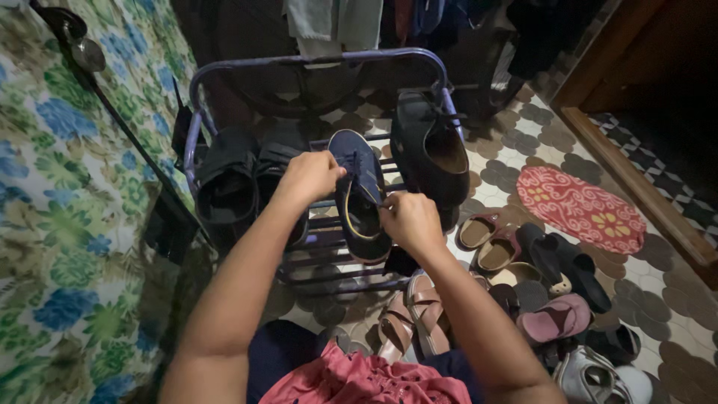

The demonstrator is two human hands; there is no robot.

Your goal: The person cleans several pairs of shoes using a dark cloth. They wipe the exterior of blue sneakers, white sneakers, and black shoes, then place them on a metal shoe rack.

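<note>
The navy sneaker (pixel 360 196), resting on the purple shoe rack (pixel 314 63) at 12 o'clock, appears light with a soft, pliable upper; left hand (pixel 310 176) fingers pinch its side, right hand (pixel 407 219) fingers grip the collar near the laces.

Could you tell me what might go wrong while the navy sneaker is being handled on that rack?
The navy sneaker rests on thin rack bars; with both the left hand and right hand pulling at it, it might slip through. The black shoe beside it sits tilted and could get knocked off.
</note>
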